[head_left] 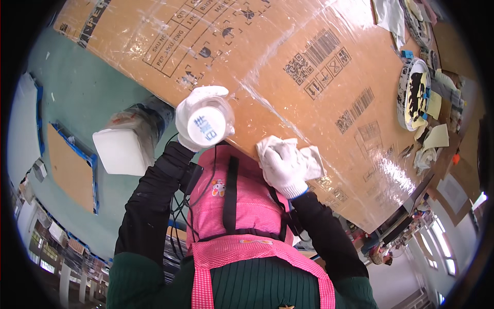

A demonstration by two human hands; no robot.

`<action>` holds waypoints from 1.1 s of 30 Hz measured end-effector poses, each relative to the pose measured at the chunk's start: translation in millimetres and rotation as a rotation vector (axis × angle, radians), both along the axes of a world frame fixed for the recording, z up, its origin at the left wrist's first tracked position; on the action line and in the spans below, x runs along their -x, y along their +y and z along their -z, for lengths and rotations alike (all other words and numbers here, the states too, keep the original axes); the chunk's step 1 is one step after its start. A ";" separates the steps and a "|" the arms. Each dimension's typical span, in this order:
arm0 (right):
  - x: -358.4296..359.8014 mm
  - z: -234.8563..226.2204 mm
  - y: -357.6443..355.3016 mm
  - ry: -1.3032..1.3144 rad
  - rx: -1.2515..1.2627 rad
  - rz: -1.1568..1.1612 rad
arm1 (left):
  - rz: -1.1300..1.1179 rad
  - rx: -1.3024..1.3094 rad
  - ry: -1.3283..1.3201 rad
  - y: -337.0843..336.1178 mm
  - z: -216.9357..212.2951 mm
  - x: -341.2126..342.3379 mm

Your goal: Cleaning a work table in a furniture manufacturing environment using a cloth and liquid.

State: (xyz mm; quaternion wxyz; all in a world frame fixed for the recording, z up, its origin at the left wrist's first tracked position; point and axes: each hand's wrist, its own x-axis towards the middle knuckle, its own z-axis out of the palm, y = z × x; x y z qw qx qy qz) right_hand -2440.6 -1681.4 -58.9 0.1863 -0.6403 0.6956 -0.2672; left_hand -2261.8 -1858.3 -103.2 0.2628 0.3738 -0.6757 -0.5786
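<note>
In front of me spreads a large brown cardboard box (242, 121), its printed top shining under clear film or tape. My left hand (186, 113), in a white glove, is closed around a clear round container (226, 114) with a white lid (207, 126) bearing blue marks. It is held over the box's near edge, lid toward me. Also white-gloved, my right hand (283, 167) grips a crumpled white cloth (312, 160) and presses it on the box close to the same edge. The fingertips under the cloth are partly hidden.
An oval white-rimmed tray (401, 98) with black and yellowish contents sits at the right, beside scraps and cloths (437, 138). A white block-shaped object (121, 152) stands left of my arm. Further left, a blue-edged brown panel (72, 167) lies over the green floor (98, 82).
</note>
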 end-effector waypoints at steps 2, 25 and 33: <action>3.0 -2.5 5.9 -0.006 -0.135 -0.014 | 0.058 0.120 -0.002 -4.5 -1.2 -3.1; 200.7 10.5 -129.1 0.311 -0.001 0.639 | -0.184 0.148 -0.020 -0.1 0.4 26.5; 98.1 -36.7 -87.3 0.469 -0.439 0.107 | -0.261 0.140 -0.084 -0.4 -17.3 19.4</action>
